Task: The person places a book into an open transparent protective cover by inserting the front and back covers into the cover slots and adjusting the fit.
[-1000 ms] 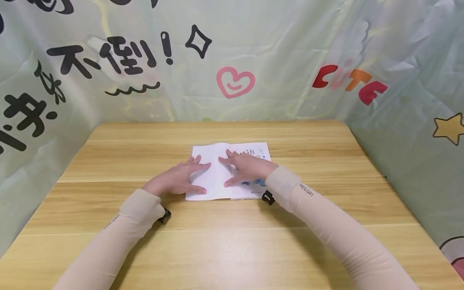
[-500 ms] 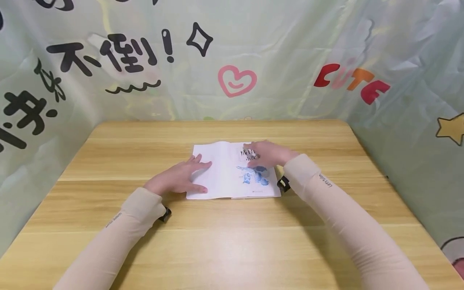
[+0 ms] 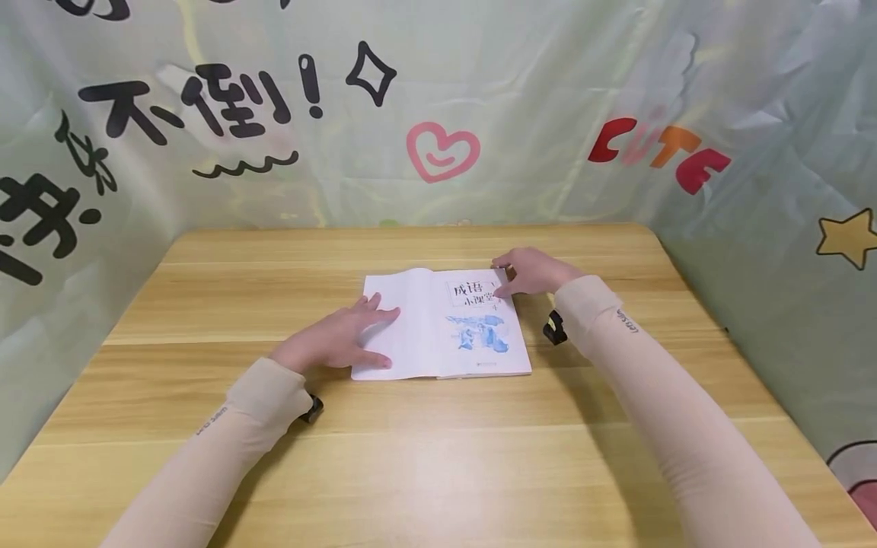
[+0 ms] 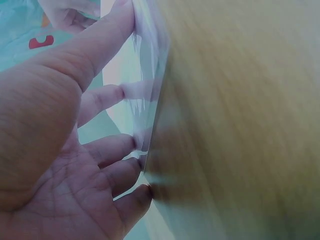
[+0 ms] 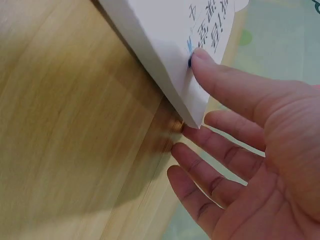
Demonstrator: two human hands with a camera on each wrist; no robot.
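A book (image 3: 473, 350) lies open on the wooden table, its left side blank white and its right page printed with dark characters and a blue picture. My left hand (image 3: 339, 335) rests with spread fingers on the blank side. In the left wrist view, the fingertips of that left hand (image 4: 75, 145) touch a glossy, reflecting sheet. At the far right corner of the book is my right hand (image 3: 534, 272). The right wrist view shows the right hand's thumb (image 5: 235, 85) on the printed page, while the other fingers extend loosely past the corner, near the tabletop.
The wooden table (image 3: 438, 464) extends around the book on all sides. Behind it and along both sides hangs a pale green printed cloth (image 3: 534, 114). A dark strapped device (image 3: 555, 327) sits at the right wrist, another (image 3: 312, 409) at the left.
My right hand has slid from the book's middle across the printed page to its far right corner, uncovering the title and blue picture. The left hand has stayed in place.
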